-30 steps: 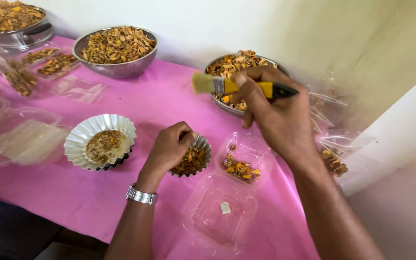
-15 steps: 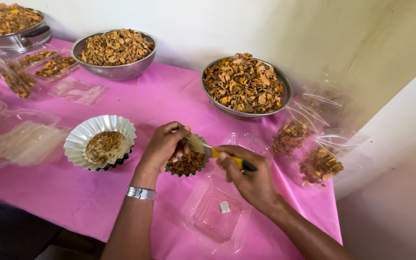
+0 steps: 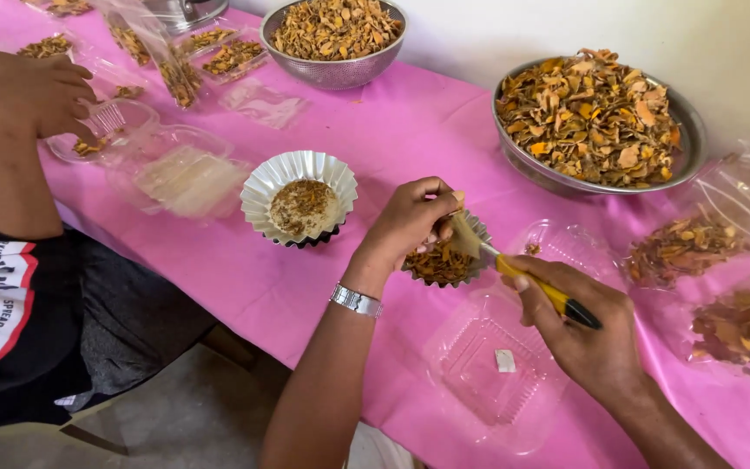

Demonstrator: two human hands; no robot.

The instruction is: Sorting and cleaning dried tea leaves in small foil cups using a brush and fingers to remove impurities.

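At the near middle of the pink counter [image 3: 219, 260], the left hand [image 3: 410, 221] curls loosely over the far-left rim of a small fluted foil cup [image 3: 440, 263] filled with brown-orange dried pieces, fingertips pinching its edge. The right hand [image 3: 579, 334] lies to the cup's right and nearer, fingers closed around a yellow-handled brush [image 3: 523, 280]. The brush's long axis runs from near right up to far left, its bristle end over the cup's right rim, just beside the left thumb. An empty clear plastic container [image 3: 496, 369] sits directly near of the cup, under the right wrist. Another person's hand [image 3: 32, 91] rests far left.
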